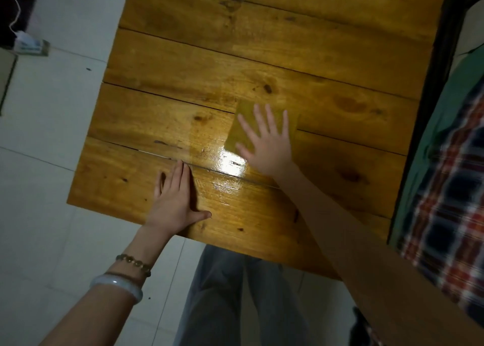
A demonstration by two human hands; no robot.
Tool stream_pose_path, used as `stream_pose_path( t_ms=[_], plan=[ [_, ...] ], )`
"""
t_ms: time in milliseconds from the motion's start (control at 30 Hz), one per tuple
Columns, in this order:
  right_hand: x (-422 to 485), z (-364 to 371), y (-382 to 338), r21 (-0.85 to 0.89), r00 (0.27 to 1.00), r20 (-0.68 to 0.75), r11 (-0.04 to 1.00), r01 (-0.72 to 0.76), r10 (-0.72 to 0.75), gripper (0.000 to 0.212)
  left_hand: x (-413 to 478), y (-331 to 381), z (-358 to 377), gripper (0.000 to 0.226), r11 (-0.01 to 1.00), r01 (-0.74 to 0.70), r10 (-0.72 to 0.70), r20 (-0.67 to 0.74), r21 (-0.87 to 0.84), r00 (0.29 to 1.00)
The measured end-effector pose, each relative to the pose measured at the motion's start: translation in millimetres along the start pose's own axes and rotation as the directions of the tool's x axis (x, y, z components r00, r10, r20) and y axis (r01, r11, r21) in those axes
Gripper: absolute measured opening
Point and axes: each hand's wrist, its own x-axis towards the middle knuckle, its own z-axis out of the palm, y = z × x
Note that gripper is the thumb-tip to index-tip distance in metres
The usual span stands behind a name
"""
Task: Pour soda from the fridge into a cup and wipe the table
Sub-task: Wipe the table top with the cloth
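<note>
A wooden plank table (262, 44) fills the middle of the view. My right hand (267, 144) lies flat with spread fingers on a yellowish cloth (242, 125), pressing it onto the tabletop near the centre. A wet, shiny streak (225, 162) glistens just left of and below the cloth. My left hand (174, 196) rests flat on the table near its front edge, fingers together, holding nothing. No cup or soda is in view.
White tiled floor (52, 136) lies left of the table. A small box with a white cable (30, 45) sits on the floor at the upper left. A plaid and green fabric (445, 188) runs along the table's right side. My legs (235, 306) stand below the front edge.
</note>
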Motion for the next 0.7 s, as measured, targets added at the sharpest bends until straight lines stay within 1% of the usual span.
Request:
stream_pose_path(
  t_ms=[33,100,167,233,300,367,400,433,467,500,533,567,600,633,700],
  plan=[
    [-15.0,5.2,-6.1,0.002,0.997,0.003,0.997,0.073,-0.073,0.067,-0.3,-0.6,-0.1,0.13,1.0,0.003,-0.003,-0.008,-0.002,1.0],
    [-45.9,11.3,-6.2,0.033,0.985,-0.002,0.984,0.174,-0.174,0.065,-0.8,-1.1,-0.9,0.128,1.0,0.0,0.0,-0.019,-0.004,1.0],
    [-76.8,17.0,3.9,0.024,0.982,0.003,0.982,0.186,-0.187,0.065,-1.9,-0.1,-2.0,0.125,0.998,0.002,-0.005,-0.042,-0.07,0.999],
    [-102.9,18.0,17.6,0.029,0.994,-0.002,0.993,0.111,-0.111,0.065,-2.9,4.8,-9.4,0.118,0.971,0.042,-0.062,-0.079,-0.234,0.995],
    [-119.9,14.2,28.9,0.085,0.999,0.009,0.995,0.053,-0.054,0.066,-3.1,15.3,-20.0,0.106,0.933,0.057,-0.109,-0.128,-0.355,0.986],
    [-128.9,9.6,36.0,0.138,0.999,0.028,0.99,0.018,-0.022,0.068,-3.2,34.3,-29.8,0.092,0.911,0.019,-0.1,-0.177,-0.412,0.979],
    [-132.9,6.3,38.1,0.182,0.999,0.026,0.983,-0.037,0.033,0.069,-3.4,46.7,-33.3,0.086,0.9,-0.015,-0.075,-0.189,-0.435,0.979],
    [-136.6,1.2,39.3,0.252,0.992,0.007,0.96,-0.125,0.127,0.068,-3.0,59.9,-35.2,0.081,0.884,-0.052,-0.045,-0.195,-0.464,0.98],
    [-140.2,-6.3,40.6,0.354,0.965,-0.025,0.905,-0.234,0.259,0.065,-2.2,73.8,-35.3,0.075,0.863,-0.083,-0.019,-0.196,-0.499,0.98],
    [-144.7,-14.7,41.8,0.479,0.912,-0.046,0.81,-0.338,0.408,0.058,-0.6,87.2,-33.1,0.069,0.838,-0.106,0.0,-0.196,-0.535,0.981],
    [-149.9,-23.0,43.0,0.597,0.845,-0.012,0.682,-0.422,0.534,0.051,1.6,99.9,-30.3,0.063,0.818,-0.119,0.007,-0.196,-0.563,0.981],
    [-155.5,-28.7,45.1,0.679,0.786,0.059,0.553,-0.483,0.615,0.047,4.6,110.9,-26.2,0.059,0.801,-0.117,0.001,-0.195,-0.587,0.981],
    [-160.2,-32.0,47.9,0.717,0.738,0.129,0.452,-0.53,0.662,0.045,7.6,120.2,-22.4,0.057,0.785,-0.105,-0.016,-0.188,-0.611,0.982],
    [-163.3,-32.4,50.6,0.728,0.705,0.188,0.385,-0.567,0.683,0.044,10.6,127.9,-19.3,0.057,0.765,-0.079,-0.042,-0.173,-0.64,0.984],
    [-165.3,-31.7,54.7,0.744,0.679,0.26,0.305,-0.594,0.687,0.043,15.9,139.5,-15.4,0.054,0.717,-0.011,-0.119,-0.138,-0.697,0.983]
  ],
)
